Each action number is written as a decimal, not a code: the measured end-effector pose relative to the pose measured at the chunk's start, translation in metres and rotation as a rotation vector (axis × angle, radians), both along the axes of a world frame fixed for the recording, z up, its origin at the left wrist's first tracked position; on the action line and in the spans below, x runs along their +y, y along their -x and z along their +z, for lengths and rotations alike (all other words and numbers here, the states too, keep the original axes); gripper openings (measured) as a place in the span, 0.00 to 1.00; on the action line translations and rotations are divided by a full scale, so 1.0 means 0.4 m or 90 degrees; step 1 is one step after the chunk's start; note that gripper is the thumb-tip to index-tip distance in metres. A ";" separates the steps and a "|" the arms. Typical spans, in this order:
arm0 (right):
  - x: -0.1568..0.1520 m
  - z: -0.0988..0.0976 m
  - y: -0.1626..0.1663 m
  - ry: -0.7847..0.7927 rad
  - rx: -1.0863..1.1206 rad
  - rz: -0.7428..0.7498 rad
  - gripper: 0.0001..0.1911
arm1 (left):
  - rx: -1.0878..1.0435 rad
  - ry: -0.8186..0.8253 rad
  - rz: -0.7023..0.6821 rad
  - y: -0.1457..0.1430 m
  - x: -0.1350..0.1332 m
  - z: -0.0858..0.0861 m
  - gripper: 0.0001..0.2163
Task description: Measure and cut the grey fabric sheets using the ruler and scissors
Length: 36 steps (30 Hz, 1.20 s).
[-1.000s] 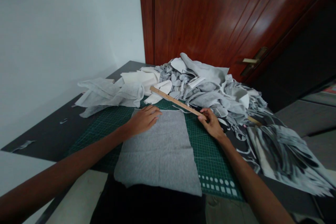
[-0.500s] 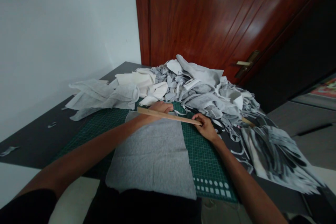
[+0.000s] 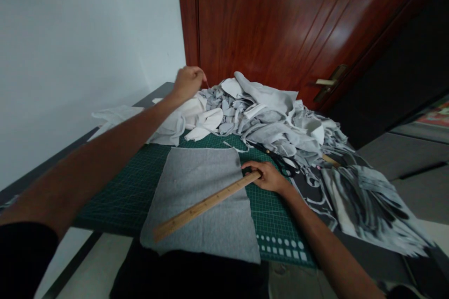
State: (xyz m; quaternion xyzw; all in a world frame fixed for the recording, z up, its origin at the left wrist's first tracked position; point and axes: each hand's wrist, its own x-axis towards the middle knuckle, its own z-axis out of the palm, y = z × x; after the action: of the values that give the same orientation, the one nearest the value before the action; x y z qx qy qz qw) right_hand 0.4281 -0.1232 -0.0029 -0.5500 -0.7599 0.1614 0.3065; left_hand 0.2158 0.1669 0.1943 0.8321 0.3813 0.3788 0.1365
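Right hand (image 3: 268, 176): fingers holding ruler (image 3: 206, 204) by one end; cloth (image 3: 199, 173) just left of them, which we should keep flat. Left hand (image 3: 189, 80): fingers bunched, scraps (image 3: 228, 108) near them; contents, we cannot tell.

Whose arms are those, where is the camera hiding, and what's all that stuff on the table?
There's no robot here, just a person with two bare hands. The camera sits on their head, looking forward and down, so you see roughly what they see. On the dark table lies a green mat with a gray cloth on it. Behind is a heap of cloth scraps, with black scissors nearby. The right hand holds a wooden ruler slanting over the cloth. The left hand is raised, fingers curled; I can't tell if it holds anything.
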 end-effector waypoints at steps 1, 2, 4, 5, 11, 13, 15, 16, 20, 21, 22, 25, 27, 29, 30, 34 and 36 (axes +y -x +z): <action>0.001 -0.002 -0.003 0.001 0.007 -0.005 0.14 | 0.046 -0.016 0.032 0.032 0.021 0.023 0.23; 0.001 -0.003 -0.007 0.003 0.017 -0.009 0.15 | 0.099 -0.022 0.069 0.065 0.039 0.040 0.25; 0.000 -0.005 -0.015 0.005 0.035 -0.013 0.17 | 0.260 0.017 0.124 0.134 0.058 0.059 0.25; 0.000 -0.006 -0.018 0.004 0.040 -0.013 0.19 | 0.325 0.021 0.147 0.168 0.057 0.059 0.28; -0.003 -0.008 -0.027 0.001 0.034 -0.004 0.23 | 0.324 -0.204 0.220 0.348 -0.062 -0.022 0.27; -0.003 -0.011 -0.027 -0.011 0.015 -0.007 0.21 | 0.316 -0.246 0.198 0.392 -0.108 -0.059 0.25; -0.002 -0.014 -0.026 -0.024 0.001 -0.010 0.21 | 0.302 -0.279 0.177 0.421 -0.143 -0.096 0.21; -0.001 -0.015 -0.026 -0.025 0.004 -0.011 0.21 | 0.301 -0.289 0.156 0.429 -0.156 -0.114 0.19; 0.000 -0.010 -0.025 -0.006 0.076 -0.038 0.17 | 0.269 -0.257 0.043 0.422 -0.178 -0.176 0.16; 0.001 -0.007 -0.025 -0.004 0.101 -0.053 0.17 | 0.265 -0.224 0.030 0.416 -0.176 -0.186 0.15; 0.002 -0.005 -0.026 -0.002 0.122 -0.068 0.17 | 0.269 -0.189 0.032 0.410 -0.170 -0.192 0.14; 0.004 0.002 -0.028 0.009 0.172 -0.105 0.22 | 0.315 -0.140 0.124 0.411 -0.142 -0.199 0.16; 0.005 0.004 -0.030 0.017 0.195 -0.117 0.24 | 0.336 -0.116 0.242 0.432 -0.120 -0.195 0.19; 0.006 0.003 -0.032 0.024 0.215 -0.121 0.26 | 0.348 -0.070 0.349 0.462 -0.105 -0.188 0.26; 0.006 0.002 -0.034 0.028 0.224 -0.121 0.26 | 0.350 -0.068 0.375 0.476 -0.103 -0.183 0.30; 0.010 -0.009 -0.050 0.030 0.276 -0.132 0.26 | 0.337 -0.172 0.290 0.480 -0.142 -0.184 0.28; 0.016 -0.019 -0.059 0.015 0.319 -0.136 0.28 | 0.354 -0.144 0.124 0.440 -0.190 -0.215 0.24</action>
State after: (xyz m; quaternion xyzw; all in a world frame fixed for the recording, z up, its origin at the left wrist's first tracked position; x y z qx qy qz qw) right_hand 0.4518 -0.1168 -0.0104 -0.5736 -0.5963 0.2680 0.4936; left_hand 0.0398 0.0910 0.1082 0.8733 0.4374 0.1883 -0.1029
